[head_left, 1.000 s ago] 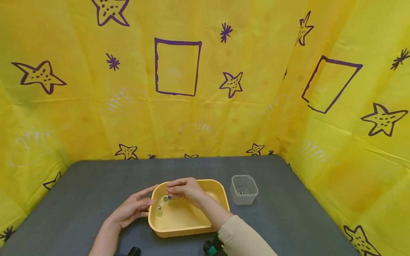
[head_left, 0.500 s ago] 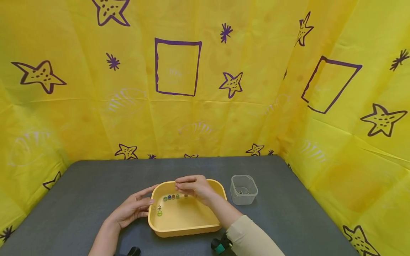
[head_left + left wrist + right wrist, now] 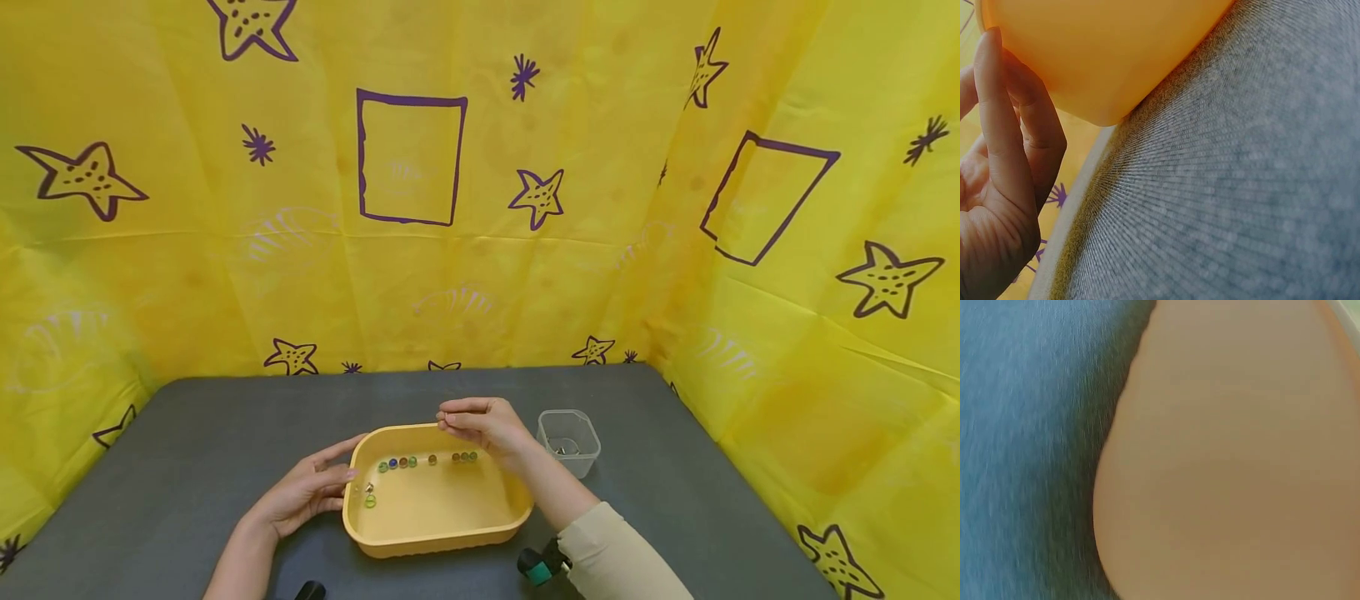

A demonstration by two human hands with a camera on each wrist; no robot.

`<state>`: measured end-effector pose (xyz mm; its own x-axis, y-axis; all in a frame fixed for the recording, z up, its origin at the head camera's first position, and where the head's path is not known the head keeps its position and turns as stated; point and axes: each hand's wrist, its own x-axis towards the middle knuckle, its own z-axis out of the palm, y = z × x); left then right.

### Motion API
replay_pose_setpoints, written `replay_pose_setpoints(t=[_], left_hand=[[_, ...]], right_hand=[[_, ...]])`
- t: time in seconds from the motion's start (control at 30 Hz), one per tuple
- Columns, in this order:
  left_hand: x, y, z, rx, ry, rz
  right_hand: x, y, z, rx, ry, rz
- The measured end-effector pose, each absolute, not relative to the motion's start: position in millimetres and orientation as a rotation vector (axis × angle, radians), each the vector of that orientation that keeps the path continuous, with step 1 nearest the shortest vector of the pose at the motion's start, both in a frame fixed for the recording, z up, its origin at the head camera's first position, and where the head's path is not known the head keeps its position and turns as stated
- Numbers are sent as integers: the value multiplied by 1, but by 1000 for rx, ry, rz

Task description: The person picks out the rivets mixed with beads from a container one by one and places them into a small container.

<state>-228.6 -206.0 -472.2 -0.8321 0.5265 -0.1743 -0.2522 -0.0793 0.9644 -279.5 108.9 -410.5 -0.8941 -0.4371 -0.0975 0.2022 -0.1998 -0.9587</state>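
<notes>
My left hand point(image 3: 303, 492) holds the left end of a yellow tray point(image 3: 431, 546), thumb at the rim and fingers along the outside wall. In the left wrist view the fingers point(image 3: 997, 125) reach up to the tray's wall point(image 3: 1110, 56). A row of small glass marbles point(image 3: 402, 462) lies along the tray's back inside edge. Near its left end lie a green marble point(image 3: 371, 502) and a small shiny metal piece point(image 3: 370, 488). Above the back rim hovers my right hand point(image 3: 491, 429), thumb and fingertips close together; whether something small is between them is hidden.
A clear plastic box point(image 3: 568, 442) with small metal pieces inside stands right of the tray, partly behind my right wrist. Dark grey cloth covers the table point(image 3: 247, 417). Yellow patterned fabric point(image 3: 420, 283) hangs behind and at both sides.
My right hand has moved right and slightly up across the tray toward the clear box, uncovering more marbles. The left hand keeps its hold on the tray.
</notes>
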Motion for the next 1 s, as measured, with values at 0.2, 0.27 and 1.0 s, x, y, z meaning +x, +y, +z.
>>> replay_pose_setpoints(t=[0.2, 0.27, 1.0], left_hand=[[-229, -206, -474, 298, 1665, 1971], [-230, -206, -474, 304, 1656, 1977], [-228, -205, -471, 298, 1664, 1975]], right_hand=[[-283, 128, -405, -256, 1700, -2154], [-284, 135, -403, -251, 1723, -2152], [-288, 217, -403, -242, 1743, -2242]])
